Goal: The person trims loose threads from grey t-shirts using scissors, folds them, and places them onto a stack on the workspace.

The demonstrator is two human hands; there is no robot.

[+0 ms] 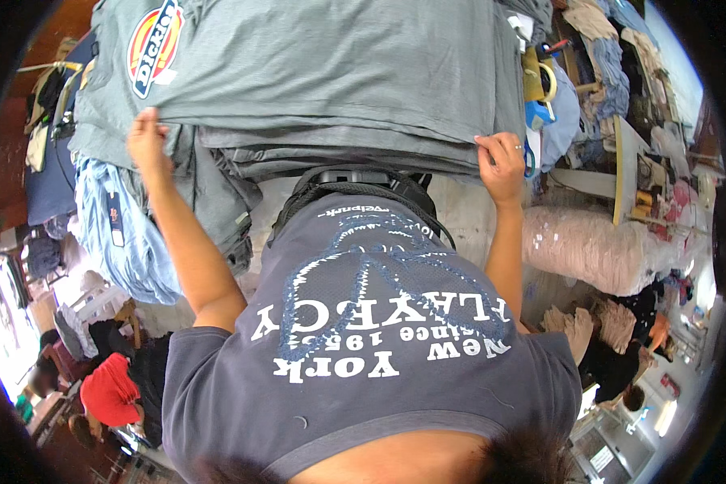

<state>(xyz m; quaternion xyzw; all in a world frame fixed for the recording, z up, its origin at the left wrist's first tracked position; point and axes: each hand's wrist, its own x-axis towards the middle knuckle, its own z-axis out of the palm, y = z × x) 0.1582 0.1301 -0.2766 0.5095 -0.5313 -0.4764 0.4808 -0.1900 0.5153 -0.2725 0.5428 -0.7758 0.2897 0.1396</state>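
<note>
Both hands grasp the near edge of a grey T-shirt (331, 64) spread flat on top of a stack of folded grey garments (339, 153) on the far side of the work surface: the left hand (148, 139) pinches the hem at the left corner, and the right hand (500, 165), a ring on one finger, clenches the hem at the right corner. The shirt carries a round coloured badge (155, 44) near its far left. A pale blue garment (125, 234) hangs just left of the stack, and a roll of pink fabric (593, 246) lies to the right, well apart from it.
</note>
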